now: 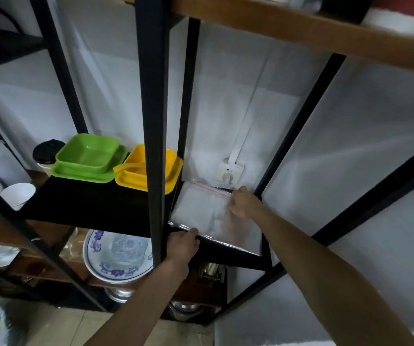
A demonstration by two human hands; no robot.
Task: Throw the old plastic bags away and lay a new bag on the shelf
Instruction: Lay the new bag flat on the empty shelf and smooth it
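Note:
A clear plastic bag (201, 208) with a red zip strip along its far edge lies flat on the right-hand shelf (236, 255) of a black metal rack. My right hand (243, 202) presses down on the bag's far right part, close to the zip strip. At the front left corner of the bag, my left hand (183, 244) pinches its near edge against the shelf's front rail. A black upright post (153, 146) stands just left of that hand.
Green dishes (88, 156) and yellow dishes (148, 168) sit on the black shelf to the left, beside a lidded cup (43, 152). A wall socket (229, 172) is behind the bag. Blue-patterned plates (116, 255) and metal pots sit on lower shelves. White bowls (17, 194) stand at far left.

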